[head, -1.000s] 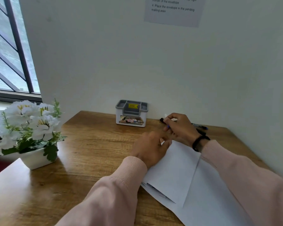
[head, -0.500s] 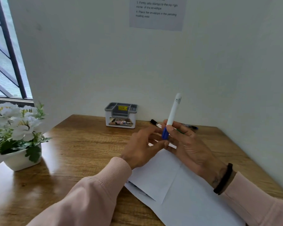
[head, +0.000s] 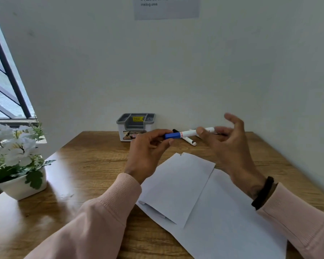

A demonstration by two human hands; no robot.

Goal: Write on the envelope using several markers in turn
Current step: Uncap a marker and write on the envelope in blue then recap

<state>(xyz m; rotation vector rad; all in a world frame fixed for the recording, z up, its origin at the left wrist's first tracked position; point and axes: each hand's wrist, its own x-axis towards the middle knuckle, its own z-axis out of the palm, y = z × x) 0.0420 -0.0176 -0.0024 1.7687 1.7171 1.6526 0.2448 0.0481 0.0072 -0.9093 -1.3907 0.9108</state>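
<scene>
A white marker with a blue cap hangs level above the back of the wooden table. My left hand pinches its blue cap end. My right hand grips the white barrel between thumb and fingers, with the other fingers spread. A white envelope lies below my hands, on top of a larger white sheet. Another white marker with a black cap lies on the table behind the held one. A dark pen shows partly behind my right hand.
A grey and white desk organiser stands against the back wall. A white pot of white flowers sits at the table's left edge, by the window. A printed notice hangs on the wall. The right wall runs close along the table.
The marker went from lying on the table to upright in my right hand, then tipped level. My left hand has closed on its blue cap. The view has shifted.
</scene>
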